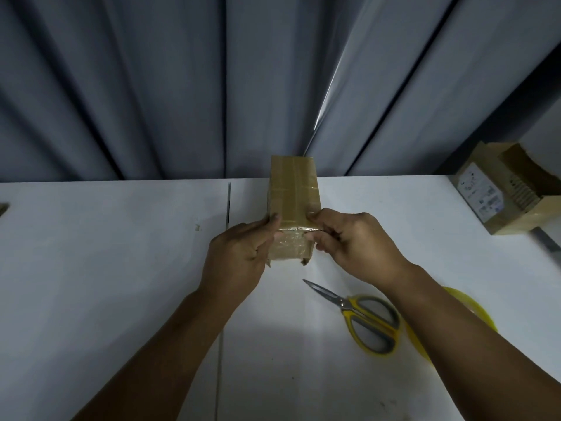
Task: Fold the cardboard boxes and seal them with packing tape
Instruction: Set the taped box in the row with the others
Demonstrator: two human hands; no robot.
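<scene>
A small brown cardboard box [292,189] with tape strips across its top lies lengthwise on the white table [121,268]. My left hand [239,253] holds its near left side, thumb on the top edge. My right hand [355,241] pinches the near right corner, where shiny tape folds over the near end. Yellow-handled scissors [361,317] lie on the table near my right forearm. A yellow tape roll [476,308] is mostly hidden behind that forearm.
A larger open cardboard box [510,189] with a white label stands at the table's right edge. Grey curtains [182,86] hang behind the table. A seam [226,268] runs down the tabletop left of the box.
</scene>
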